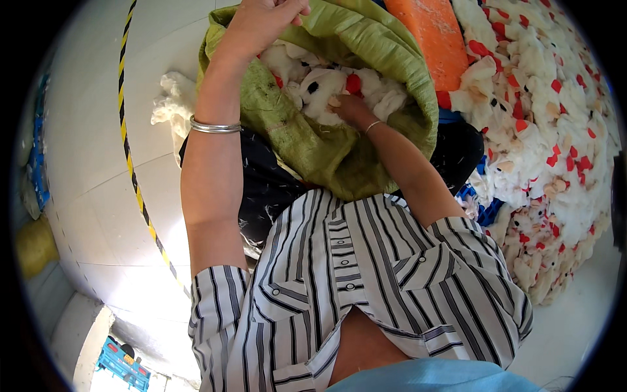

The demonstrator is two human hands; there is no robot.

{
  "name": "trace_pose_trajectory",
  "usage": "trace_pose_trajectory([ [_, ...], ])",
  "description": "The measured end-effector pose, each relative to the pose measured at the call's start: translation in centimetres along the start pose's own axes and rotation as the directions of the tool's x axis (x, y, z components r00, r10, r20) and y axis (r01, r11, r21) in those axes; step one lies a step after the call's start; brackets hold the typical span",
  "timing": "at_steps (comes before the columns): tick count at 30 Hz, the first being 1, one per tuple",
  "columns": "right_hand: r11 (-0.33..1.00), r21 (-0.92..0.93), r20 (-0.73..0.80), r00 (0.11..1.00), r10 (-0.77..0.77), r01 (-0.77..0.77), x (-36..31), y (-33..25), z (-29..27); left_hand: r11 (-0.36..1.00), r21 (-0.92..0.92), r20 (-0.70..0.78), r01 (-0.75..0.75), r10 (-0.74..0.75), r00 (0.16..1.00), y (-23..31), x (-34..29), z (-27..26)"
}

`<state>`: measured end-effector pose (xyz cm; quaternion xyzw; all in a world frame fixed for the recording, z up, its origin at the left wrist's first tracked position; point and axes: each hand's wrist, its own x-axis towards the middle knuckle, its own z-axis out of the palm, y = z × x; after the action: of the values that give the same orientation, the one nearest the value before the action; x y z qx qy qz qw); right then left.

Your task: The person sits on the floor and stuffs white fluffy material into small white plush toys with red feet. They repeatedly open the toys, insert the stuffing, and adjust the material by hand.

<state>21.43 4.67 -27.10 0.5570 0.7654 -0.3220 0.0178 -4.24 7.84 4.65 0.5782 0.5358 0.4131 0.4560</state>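
Observation:
An olive-green woven sack (326, 157) stands between my knees with its mouth rolled wide. Inside lie fluffy white plush pieces (323, 85) with red and black patches. My right hand (354, 110) reaches into the sack, its fingers closed on one of these plush pieces. Above the far left part of the sack is my left hand (273, 14), cut off by the upper edge of the view. Its visible fingers are curled; whatever they hold, if anything, is hidden. A silver bangle (215, 126) circles my left wrist, and a thin bracelet (373, 125) my right.
A large heap of white plush pieces (542, 130) with red and tan patches rises on the right. An orange slab (431, 42) stands beyond the sack. White fluff (175, 98) lies left of it. Yellow-black tape (130, 163) runs along the pale floor.

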Motion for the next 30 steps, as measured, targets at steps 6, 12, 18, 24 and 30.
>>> trace_pose_trajectory([
  [6, 0.816, 0.567, -0.048, 0.994, -0.103, 0.112, -4.2, -1.5, -4.3, 1.000, 0.013, 0.028, 0.011, -0.012, 1.000, -0.5, -0.4, 0.1],
  [12, 0.491, 0.813, -0.359, 0.933, -0.003, 0.315, -12.8, -9.2, -17.2, 0.997, 0.066, 0.112, 0.034, -0.042, 0.993, 0.0, 0.2, 1.5],
  [18, 0.412, 0.683, -0.498, 0.797, -0.341, 0.603, -17.8, -11.1, -26.1, 0.805, -0.593, 0.340, -0.004, 0.254, 0.906, -6.1, 2.4, 0.1],
  [24, 0.681, 0.334, -0.796, 0.582, -0.166, 0.652, -13.0, -11.8, -25.5, 0.954, -0.269, 0.318, -0.131, 0.216, 0.923, -3.6, 1.1, 3.2],
  [30, 0.123, 0.601, -0.794, 0.608, -0.027, 0.790, -12.9, -11.7, -25.9, 0.963, -0.182, 0.429, -0.197, 0.259, 0.866, -2.7, -0.3, 3.7],
])
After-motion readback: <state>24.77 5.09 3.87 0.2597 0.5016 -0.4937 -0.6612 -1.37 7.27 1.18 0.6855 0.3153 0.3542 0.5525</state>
